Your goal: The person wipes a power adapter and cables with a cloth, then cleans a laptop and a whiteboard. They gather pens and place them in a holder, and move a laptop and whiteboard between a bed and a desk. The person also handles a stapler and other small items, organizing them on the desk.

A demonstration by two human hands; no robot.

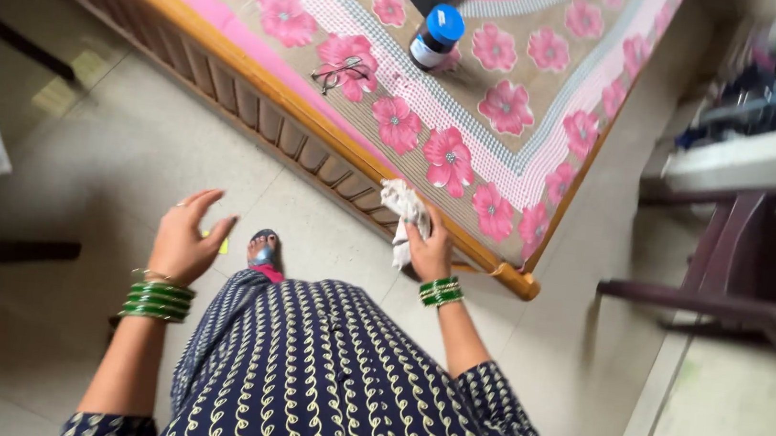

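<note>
The right hand pinched a crumpled white cloth against the bed's wooden rail, the cloth hanging downward. The left hand hovered spread and empty, well apart over the floor.

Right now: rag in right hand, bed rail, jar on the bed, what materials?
Rag in the right hand: soft white cloth, crumpled and limp. Bed rail: looks like varnished wood, orange-brown with a sheen. Jar: dark body, likely plastic or glass, with a smooth blue plastic-looking lid.
</note>
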